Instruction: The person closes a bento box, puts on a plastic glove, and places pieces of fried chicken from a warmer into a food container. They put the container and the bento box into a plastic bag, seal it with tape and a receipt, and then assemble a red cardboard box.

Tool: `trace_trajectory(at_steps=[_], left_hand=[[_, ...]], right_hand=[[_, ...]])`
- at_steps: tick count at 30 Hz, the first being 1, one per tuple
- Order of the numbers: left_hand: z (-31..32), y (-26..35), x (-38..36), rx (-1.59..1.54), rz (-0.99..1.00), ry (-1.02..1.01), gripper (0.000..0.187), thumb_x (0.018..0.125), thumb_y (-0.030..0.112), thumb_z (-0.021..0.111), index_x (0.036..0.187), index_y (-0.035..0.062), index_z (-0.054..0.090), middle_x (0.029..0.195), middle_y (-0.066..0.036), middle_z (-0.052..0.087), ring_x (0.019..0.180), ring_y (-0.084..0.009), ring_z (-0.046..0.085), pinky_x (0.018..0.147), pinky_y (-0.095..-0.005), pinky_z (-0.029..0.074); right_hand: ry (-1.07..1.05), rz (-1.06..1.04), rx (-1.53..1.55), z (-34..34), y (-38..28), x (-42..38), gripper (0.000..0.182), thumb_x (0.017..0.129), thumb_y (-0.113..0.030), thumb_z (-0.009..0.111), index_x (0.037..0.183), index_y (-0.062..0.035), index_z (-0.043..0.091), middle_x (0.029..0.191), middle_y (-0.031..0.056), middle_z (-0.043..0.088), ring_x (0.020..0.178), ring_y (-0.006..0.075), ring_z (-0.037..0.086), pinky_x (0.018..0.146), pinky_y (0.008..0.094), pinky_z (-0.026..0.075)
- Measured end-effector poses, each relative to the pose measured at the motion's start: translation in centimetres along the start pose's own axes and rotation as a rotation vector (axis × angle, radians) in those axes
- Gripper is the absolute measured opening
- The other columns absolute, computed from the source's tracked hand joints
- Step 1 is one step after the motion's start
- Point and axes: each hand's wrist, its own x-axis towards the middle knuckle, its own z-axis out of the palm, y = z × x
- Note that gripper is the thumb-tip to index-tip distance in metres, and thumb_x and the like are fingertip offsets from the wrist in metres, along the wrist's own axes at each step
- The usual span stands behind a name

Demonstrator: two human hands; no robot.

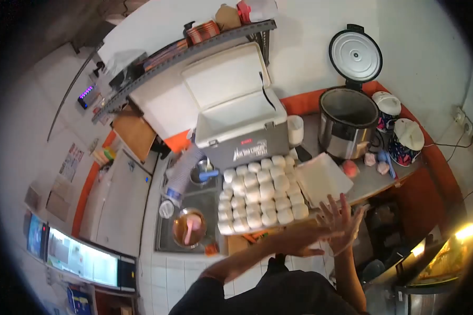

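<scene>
Little could be read from where I stood. The grey front of the cooler box [245,150] carried a white slanted logo, its letters too blurred to make out, and above that logo sat a small red label, equally unreadable. On the wall far left of the cooler box, a small device [86,96] showed purple lit marks that could not be read as digits.

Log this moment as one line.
hands: together, empty, above counter edge | nearest: tray of white balls | cooler: lid open | rice cooker: open
</scene>
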Motion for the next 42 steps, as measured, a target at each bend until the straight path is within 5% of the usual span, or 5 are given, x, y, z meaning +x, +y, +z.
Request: trace_trajectory(at_steps=[3,9,18,32,42], left_hand=[[-13.8,-8.4,0.1,0.054,-0.285,-0.029,0.036,0.091,0.019,0.062,0.125,0.0082,0.058,0.107,-0.011,0.066,0.086,-0.0236,0.064,0.08,-0.033,0.052],[-40.0,-11.4,8.7,0.88,-0.012,0.525,0.025,0.095,0.014,0.057,0.117,0.0046,0.063,0.112,-0.011,0.067,0.099,-0.0213,0.063,0.088,-0.0313,0.049],[-18.3,-21.2,12.6,-0.468,0.141,-0.424,0.039,0.088,0.016,0.069,0.123,0.0024,0.059,0.112,-0.013,0.067,0.104,-0.0207,0.064,0.091,-0.0351,0.049],[-17.9,-27.1,8.5,-0.689,-0.074,0.034,0.016,0.086,0.002,0.069,0.101,-0.0012,0.067,0.089,-0.006,0.071,0.084,-0.0099,0.066,0.079,-0.0255,0.053],[-12.1,-25.9,5.3,-0.646,-0.089,0.162,0.007,0.083,-0.003,0.066,0.089,-0.0014,0.062,0.087,-0.009,0.064,0.083,-0.0169,0.064,0.078,-0.0294,0.051]], right_hand=[[0.033,-0.144,-0.148,0.8,-0.3,1.4,0.082,0.093,-0.072,0.016,0.153,-0.0173,0.019,0.156,0.0185,0.023,0.14,0.0383,0.027,0.112,0.0545,0.019],[-0.054,-0.322,-0.298,6.1,-0.2,6.2,0.093,0.087,-0.076,0.03,0.153,-0.0121,0.018,0.155,0.0202,0.023,0.139,0.0368,0.03,0.113,0.0483,0.019],[-0.346,-0.104,-0.522,8.7,3.8,12.5,0.1,0.085,-0.073,0.044,0.146,0.0049,0.029,0.151,0.0214,0.031,0.14,0.0347,0.031,0.116,0.0455,0.02],[-0.014,-0.153,-0.437,9.1,3.4,13.0,0.067,0.091,-0.04,0.06,0.142,-0.0029,0.036,0.149,0.0328,0.026,0.131,0.0491,0.037,0.107,0.0557,0.033],[0.252,-0.382,-0.634,8.8,0.0,8.2,0.063,0.095,-0.012,0.05,0.15,-0.0056,0.021,0.145,0.0235,0.039,0.122,0.037,0.053,0.101,0.0497,0.044]])
